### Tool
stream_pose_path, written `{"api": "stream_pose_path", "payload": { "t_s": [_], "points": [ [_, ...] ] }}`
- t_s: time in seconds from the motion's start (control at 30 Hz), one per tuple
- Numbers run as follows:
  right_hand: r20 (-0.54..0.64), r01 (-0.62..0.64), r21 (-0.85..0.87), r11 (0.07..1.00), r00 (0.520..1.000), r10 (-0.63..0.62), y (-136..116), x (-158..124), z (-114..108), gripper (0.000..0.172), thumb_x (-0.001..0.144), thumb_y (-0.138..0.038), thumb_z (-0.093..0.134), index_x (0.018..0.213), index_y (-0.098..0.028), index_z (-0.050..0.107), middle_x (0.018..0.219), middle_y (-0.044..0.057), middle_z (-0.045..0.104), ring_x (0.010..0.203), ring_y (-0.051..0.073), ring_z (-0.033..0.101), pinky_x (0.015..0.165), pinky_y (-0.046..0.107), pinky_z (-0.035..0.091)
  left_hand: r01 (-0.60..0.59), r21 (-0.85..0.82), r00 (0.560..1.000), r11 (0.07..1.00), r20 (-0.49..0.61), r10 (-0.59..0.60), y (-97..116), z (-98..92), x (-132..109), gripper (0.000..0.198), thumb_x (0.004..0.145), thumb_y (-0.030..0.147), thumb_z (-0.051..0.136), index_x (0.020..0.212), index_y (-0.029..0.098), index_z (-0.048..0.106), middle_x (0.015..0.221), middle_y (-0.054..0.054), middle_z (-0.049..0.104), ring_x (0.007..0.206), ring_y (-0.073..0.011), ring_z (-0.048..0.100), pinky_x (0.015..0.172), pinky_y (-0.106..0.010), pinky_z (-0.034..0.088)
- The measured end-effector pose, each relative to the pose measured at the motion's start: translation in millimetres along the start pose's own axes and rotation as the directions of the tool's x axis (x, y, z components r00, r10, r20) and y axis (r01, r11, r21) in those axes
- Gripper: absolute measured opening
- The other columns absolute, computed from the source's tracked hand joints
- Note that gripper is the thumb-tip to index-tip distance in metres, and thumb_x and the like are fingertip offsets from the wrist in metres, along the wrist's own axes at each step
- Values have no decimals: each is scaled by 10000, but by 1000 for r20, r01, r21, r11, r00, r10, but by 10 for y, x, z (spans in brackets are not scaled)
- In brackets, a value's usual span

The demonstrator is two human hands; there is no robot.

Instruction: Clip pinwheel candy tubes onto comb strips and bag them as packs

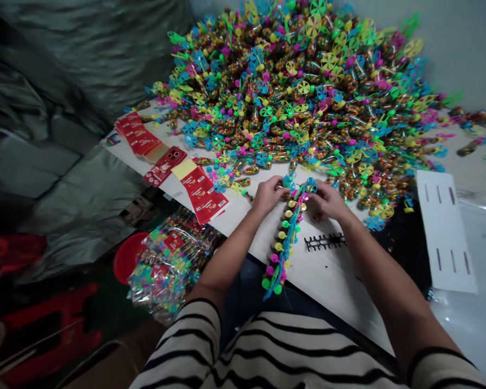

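Note:
A row of pinwheel candy tubes (281, 246) with yellow, pink, green and blue tops lies along the table, its lower end at the front edge. At its far end, my left hand (269, 194) has its fingers closed by a blue-topped pinwheel candy tube (288, 181). Opposite, my right hand (328, 200) is closed at another blue pinwheel (311, 185). The fingers partly hide what they grip. Below my right hand lies a black toothed plastic strip (324, 242), partly behind the forearm.
A large heap of pinwheel candy tubes (291, 97) covers the table's back. To the left lie red printed cards (202, 192) and a red phone (166, 165). Bagged tubes (166, 265) sit below beside a red tub (127, 259). A slotted white board (445, 232) lies right.

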State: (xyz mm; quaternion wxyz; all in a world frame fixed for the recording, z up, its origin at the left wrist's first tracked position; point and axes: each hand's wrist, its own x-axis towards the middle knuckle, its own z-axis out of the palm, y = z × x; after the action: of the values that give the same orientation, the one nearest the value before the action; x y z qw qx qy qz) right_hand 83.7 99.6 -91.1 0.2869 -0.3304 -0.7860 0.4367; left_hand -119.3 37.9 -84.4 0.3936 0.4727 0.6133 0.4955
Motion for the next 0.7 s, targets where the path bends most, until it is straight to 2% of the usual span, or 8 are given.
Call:
{"api": "stream_pose_path", "payload": {
  "t_s": [0.13, 0.27, 0.4, 0.47, 0.53, 0.6, 0.63, 0.7],
  "points": [
    [15, -10, 32, 999, 1000, 10, -2, 36, 45, 288, 839, -416, 594, 1044, -222, 651, 1000, 56, 652, 956, 228, 595, 895, 396, 470, -50, 87, 988, 995, 149, 37, 66, 8, -12, 296, 755, 78, 567, 963, 198, 740, 801, -7, 723, 691, -149, 642, 735, -255, 496],
    [29, 0, 50, 999, 1000, -1, -17, 73, 68, 280, 829, -428, 608, 1008, -222, 673, 968, 55, 658, 935, 222, 596, 885, 385, 474, -186, 230, 974, 955, 174, 148, 74, -57, 19, 313, 775, 87, 582, 995, 230, 752, 913, -37, 738, 862, -188, 652, 834, -284, 479],
    [35, -2, 51, 999, 999, 0, -12, 90, 136, 288, 834, -440, 601, 995, -216, 682, 914, 49, 662, 886, 211, 603, 856, 378, 492, -288, 312, 943, 905, 256, 212, 15, -76, 46, 307, 799, 127, 592, 1032, 253, 747, 836, -41, 719, 801, -168, 636, 797, -260, 464],
    [49, -19, 58, 998, 999, 16, -33, 110, 184, 317, 834, -427, 599, 1053, -210, 669, 906, 49, 671, 868, 209, 614, 843, 384, 507, -305, 318, 940, 898, 253, 230, -27, -87, 43, 307, 803, 143, 597, 1048, 259, 741, 823, -39, 713, 792, -164, 634, 792, -256, 464],
    [77, -29, 59, 998, 997, 24, -81, 129, 169, 388, 830, -407, 601, 1165, -212, 629, 978, 60, 677, 828, 199, 629, 811, 389, 529, -302, 295, 944, 906, 229, 240, -72, -115, 19, 332, 795, 149, 609, 1087, 256, 724, 908, -48, 724, 787, -156, 632, 800, -261, 472],
    [75, -16, 5, 1000, 997, 16, -131, 94, 3, 425, 830, -396, 601, 1222, -234, 603, 1113, 80, 656, 809, 189, 640, 784, 392, 545, -274, 251, 956, 928, 176, 235, -113, -164, -36, 400, 773, 149, 629, 1156, 249, 687, 1107, -70, 701, 747, -134, 618, 787, -267, 490],
    [42, -12, -54, 998, 999, 15, -143, 32, -155, 413, 830, -401, 602, 1212, -245, 613, 1163, 87, 641, 831, 195, 646, 794, 402, 547, -252, 226, 964, 941, 138, 225, -131, -194, -80, 425, 764, 158, 638, 1180, 241, 670, 1193, -85, 669, 728, -123, 608, 768, -266, 498],
    [-122, -66, -220, 973, 992, 40, -124, -228, -602, 355, 833, -438, 599, 1131, -253, 656, 1171, 100, 640, 936, 236, 644, 859, 447, 526, -191, 164, 981, 968, 45, 186, -164, -255, -207, 423, 770, 203, 640, 1193, 209, 653, 1238, -111, 644, 718, -116, 603, 721, -258, 509]
  ]
}}
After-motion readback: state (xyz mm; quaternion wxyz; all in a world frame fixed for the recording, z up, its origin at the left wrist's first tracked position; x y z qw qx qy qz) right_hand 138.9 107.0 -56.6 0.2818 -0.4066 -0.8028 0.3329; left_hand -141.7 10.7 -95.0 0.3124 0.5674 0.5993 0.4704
